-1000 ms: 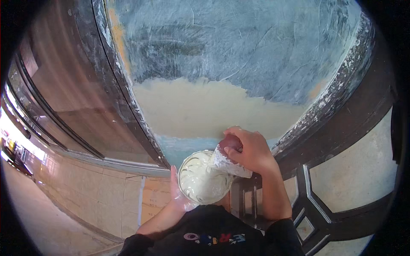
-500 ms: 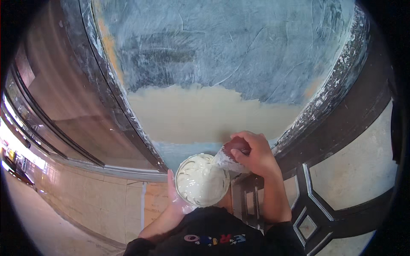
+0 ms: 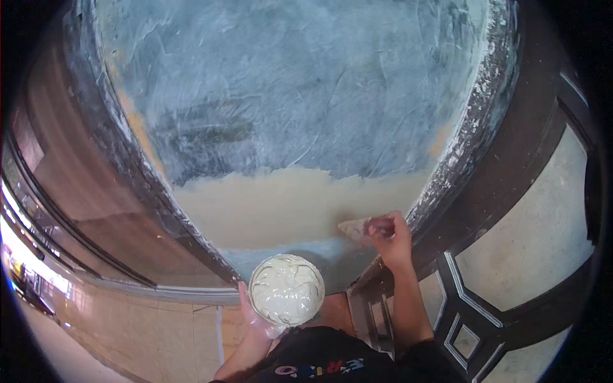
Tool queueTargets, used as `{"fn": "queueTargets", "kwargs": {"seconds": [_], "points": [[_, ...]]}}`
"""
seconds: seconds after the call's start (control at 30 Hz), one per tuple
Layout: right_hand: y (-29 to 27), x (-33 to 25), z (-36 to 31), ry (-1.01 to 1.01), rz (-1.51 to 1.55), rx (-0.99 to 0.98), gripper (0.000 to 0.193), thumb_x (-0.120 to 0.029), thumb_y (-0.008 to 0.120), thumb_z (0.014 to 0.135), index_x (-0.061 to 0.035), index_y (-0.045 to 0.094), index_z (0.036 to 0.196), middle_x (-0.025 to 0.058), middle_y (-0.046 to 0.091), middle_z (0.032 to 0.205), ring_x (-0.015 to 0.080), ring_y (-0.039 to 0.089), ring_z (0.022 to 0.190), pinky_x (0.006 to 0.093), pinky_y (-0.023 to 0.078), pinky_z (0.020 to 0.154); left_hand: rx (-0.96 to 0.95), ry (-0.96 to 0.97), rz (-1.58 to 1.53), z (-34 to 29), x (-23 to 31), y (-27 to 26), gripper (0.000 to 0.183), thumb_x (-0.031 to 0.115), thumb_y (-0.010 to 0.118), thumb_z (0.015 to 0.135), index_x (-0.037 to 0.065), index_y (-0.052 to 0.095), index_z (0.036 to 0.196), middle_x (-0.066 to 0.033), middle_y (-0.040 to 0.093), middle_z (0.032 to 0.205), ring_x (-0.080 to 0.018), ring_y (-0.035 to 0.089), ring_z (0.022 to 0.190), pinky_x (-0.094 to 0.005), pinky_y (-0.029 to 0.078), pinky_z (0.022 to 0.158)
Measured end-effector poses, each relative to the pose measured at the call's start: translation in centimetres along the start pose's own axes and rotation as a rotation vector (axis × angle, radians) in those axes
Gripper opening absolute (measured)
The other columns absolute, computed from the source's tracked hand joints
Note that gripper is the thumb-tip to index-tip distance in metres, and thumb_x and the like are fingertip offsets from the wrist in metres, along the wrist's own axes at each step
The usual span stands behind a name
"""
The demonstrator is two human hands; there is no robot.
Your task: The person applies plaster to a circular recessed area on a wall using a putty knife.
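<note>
My left hand is wrapped round the side of a round tub full of glossy cream-coloured putty. Off to the right, my right hand grips a putty knife with a reddish-brown handle; its putty-smeared blade points left. The blade is close to a smooth cream band across the lower part of a blue-grey wall panel. Whether the blade touches the wall, I cannot tell. Part of the knife's handle is hidden by my fingers.
White-spattered dark frames border the panel on both sides. A dark door with pale insets stands at the right. Brown glossy panels are on the left, above a tan tiled floor.
My right hand has lifted the putty knife off the tub's rim and moved it toward the wall. The view has shifted, so the wall and tub sit lower in the picture.
</note>
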State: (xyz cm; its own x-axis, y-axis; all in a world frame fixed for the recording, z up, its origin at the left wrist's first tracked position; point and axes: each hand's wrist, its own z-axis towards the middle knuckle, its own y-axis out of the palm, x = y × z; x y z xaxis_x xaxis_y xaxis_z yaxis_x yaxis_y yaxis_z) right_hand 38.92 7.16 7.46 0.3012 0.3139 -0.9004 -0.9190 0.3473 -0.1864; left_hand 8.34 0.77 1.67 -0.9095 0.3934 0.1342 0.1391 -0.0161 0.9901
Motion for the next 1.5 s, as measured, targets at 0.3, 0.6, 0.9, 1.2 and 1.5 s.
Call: {"fn": "queueTargets", "kwargs": {"seconds": [0.3,0.6,0.9,1.2,1.5], "points": [[1.3,-2.7,4.3,-0.197,-0.094,0.236,0.031,-0.022,0.073,0.085,-0.0006,0.055,0.099,0.0116,0.065,0.086,0.017,0.063,0.076,0.0319,0.052,0.068,0.14,0.01,0.055,1.2,-0.5,0.2,0.085,0.072,0.032,0.091,0.009,0.033,0.149,-0.0183,0.036,0.151,-0.0412,0.042,0.132,-0.0575,0.037,0.107],[1.7,-4.9,7.6,-0.264,-0.01,0.397,0.029,-0.022,0.071,0.084,-0.0015,0.058,0.099,0.0149,0.065,0.084,0.0287,0.062,0.077,0.0383,0.049,0.069,0.129,0.109,0.183,0.9,-0.1,-0.2,0.086,0.072,0.031,0.09,0.01,0.032,0.149,-0.0175,0.036,0.151,-0.0411,0.041,0.133,-0.0572,0.035,0.109],[2.7,-4.1,6.7,-0.446,-0.386,0.299,0.032,-0.031,0.068,0.086,-0.0028,0.058,0.098,0.0149,0.063,0.089,0.0326,0.06,0.078,0.043,0.047,0.072,0.133,0.101,0.092,1.5,0.1,-0.9,0.085,0.072,0.034,0.09,0.01,0.033,0.149,-0.0177,0.035,0.151,-0.0413,0.04,0.133,-0.0582,0.036,0.108],[3.0,-4.5,6.2,-0.384,-0.31,0.137,0.039,-0.037,0.068,0.085,-0.0009,0.059,0.096,0.0155,0.062,0.08,0.0338,0.059,0.075,0.0438,0.045,0.073,0.127,0.093,0.21,1.5,0.4,-1.4,0.085,0.072,0.032,0.09,0.012,0.033,0.15,-0.0157,0.033,0.153,-0.04,0.036,0.136,-0.0589,0.033,0.109],[2.5,-5.4,5.8,-0.43,-0.282,0.282,0.033,-0.031,0.07,0.085,-0.0026,0.06,0.097,0.013,0.063,0.085,0.0325,0.058,0.079,0.0438,0.043,0.074,0.156,0.085,0.208,1.8,0.7,-1.2,0.084,0.071,0.032,0.091,0.009,0.032,0.149,-0.017,0.036,0.151,-0.0404,0.042,0.132,-0.0566,0.036,0.109]]}}
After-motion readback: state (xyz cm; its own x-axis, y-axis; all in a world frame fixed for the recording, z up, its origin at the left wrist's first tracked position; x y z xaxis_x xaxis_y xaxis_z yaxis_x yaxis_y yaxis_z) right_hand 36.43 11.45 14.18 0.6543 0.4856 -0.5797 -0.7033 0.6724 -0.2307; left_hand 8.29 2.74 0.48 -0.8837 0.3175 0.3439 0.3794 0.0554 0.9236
